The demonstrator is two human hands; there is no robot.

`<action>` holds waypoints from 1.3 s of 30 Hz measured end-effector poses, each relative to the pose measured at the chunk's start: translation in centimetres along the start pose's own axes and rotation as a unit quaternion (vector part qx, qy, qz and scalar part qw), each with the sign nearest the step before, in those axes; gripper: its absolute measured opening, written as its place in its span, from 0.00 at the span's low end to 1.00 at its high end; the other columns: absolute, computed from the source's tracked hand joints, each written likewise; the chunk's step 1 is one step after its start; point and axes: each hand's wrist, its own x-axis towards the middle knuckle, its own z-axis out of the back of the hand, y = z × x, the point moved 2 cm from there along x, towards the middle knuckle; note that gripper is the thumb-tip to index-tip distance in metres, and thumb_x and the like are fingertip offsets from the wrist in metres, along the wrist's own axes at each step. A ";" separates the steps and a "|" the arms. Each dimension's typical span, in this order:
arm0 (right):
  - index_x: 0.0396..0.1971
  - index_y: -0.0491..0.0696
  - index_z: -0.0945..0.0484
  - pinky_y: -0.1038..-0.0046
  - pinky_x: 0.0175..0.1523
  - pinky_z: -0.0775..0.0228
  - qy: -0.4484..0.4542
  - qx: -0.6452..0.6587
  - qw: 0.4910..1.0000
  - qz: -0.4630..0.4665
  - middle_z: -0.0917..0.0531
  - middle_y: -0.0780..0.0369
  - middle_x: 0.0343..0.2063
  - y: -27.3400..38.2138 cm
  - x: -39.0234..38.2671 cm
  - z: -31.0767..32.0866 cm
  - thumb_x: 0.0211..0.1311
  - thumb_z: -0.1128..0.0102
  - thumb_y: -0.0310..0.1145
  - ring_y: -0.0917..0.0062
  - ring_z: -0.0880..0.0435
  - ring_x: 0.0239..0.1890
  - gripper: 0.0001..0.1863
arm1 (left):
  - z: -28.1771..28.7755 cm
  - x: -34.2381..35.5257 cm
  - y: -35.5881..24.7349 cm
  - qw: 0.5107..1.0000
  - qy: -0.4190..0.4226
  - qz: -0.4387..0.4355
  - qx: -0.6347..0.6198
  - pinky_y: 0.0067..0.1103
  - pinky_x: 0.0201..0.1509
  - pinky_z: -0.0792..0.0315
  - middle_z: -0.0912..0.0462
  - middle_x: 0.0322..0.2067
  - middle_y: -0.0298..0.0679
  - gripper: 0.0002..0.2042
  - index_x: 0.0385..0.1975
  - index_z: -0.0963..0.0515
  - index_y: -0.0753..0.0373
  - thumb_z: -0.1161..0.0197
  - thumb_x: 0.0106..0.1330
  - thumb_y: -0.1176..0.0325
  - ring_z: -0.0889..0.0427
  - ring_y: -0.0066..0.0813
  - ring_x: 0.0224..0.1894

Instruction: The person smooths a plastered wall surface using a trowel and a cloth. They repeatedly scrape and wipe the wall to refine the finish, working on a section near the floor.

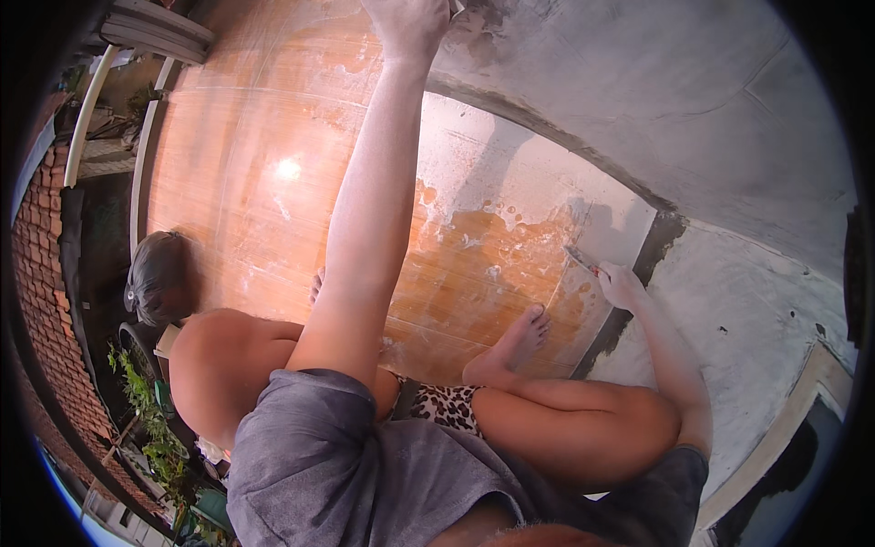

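Note:
My left hand (410, 23) reaches up to the top edge of the view, near the seam between orange tiles and grey plaster (638, 73); it grips something metallic, mostly cut off and too small to name. At the right, my right hand (620, 286) is closed on a narrow scraper (581, 259) with a red-tipped handle and metal blade. The blade lies over the orange tiled floor (246, 182), where white powdery residue and smears show. My bare foot (519, 342) rests on the tiles below and left of the scraper.
Grey plastered wall (720, 301) rises at the right, with a framed opening at lower right. A dark cloth bundle (157, 278) sits at the floor's left edge. Beyond that edge are pale posts (96, 109), a green plant (137, 401) and red roof tiles (41, 255).

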 end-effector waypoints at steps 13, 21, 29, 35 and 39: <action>0.39 0.46 0.20 0.47 0.48 0.25 0.005 -0.028 0.999 -0.029 0.15 0.45 0.34 0.8 -0.3 0.7 0.70 0.50 0.37 0.45 0.16 0.41 0.13 | 0.1 -1.5 -1.2 0.997 -0.047 0.043 0.049 0.18 0.25 0.39 0.26 0.19 0.26 0.24 0.24 0.26 0.61 0.42 0.77 0.47 0.32 0.13 0.22; 0.37 0.45 0.19 0.46 0.46 0.25 0.001 -0.064 0.998 0.001 0.15 0.44 0.32 1.4 -0.3 1.0 0.69 0.49 0.37 0.45 0.15 0.39 0.12 | 0.4 -4.4 -1.1 0.998 -0.063 -0.025 -0.007 0.17 0.31 0.36 0.24 0.21 0.27 0.24 0.23 0.23 0.65 0.38 0.76 0.50 0.30 0.14 0.27; 0.38 0.45 0.19 0.47 0.44 0.25 0.048 -0.054 0.997 0.028 0.16 0.45 0.30 3.8 -1.0 0.0 0.69 0.49 0.37 0.45 0.15 0.37 0.12 | -0.5 -0.7 -1.2 1.000 0.003 0.016 -0.025 0.20 0.20 0.37 0.25 0.16 0.31 0.18 0.29 0.22 0.59 0.41 0.77 0.51 0.27 0.19 0.16; 0.36 0.45 0.20 0.47 0.45 0.26 0.021 -0.038 0.998 0.034 0.16 0.45 0.29 4.1 -0.2 1.0 0.69 0.50 0.36 0.46 0.16 0.37 0.12 | -0.5 -4.9 0.2 0.990 -0.139 -0.001 -0.008 0.18 0.24 0.32 0.23 0.18 0.30 0.26 0.24 0.22 0.66 0.41 0.77 0.47 0.26 0.14 0.21; 0.36 0.45 0.19 0.47 0.45 0.26 0.020 -0.035 0.999 0.036 0.16 0.45 0.29 4.3 -0.6 0.3 0.69 0.49 0.37 0.46 0.16 0.37 0.12 | -1.8 -2.2 0.3 0.990 -0.126 -0.052 -0.021 0.22 0.31 0.29 0.23 0.19 0.31 0.29 0.19 0.28 0.65 0.41 0.76 0.46 0.24 0.17 0.26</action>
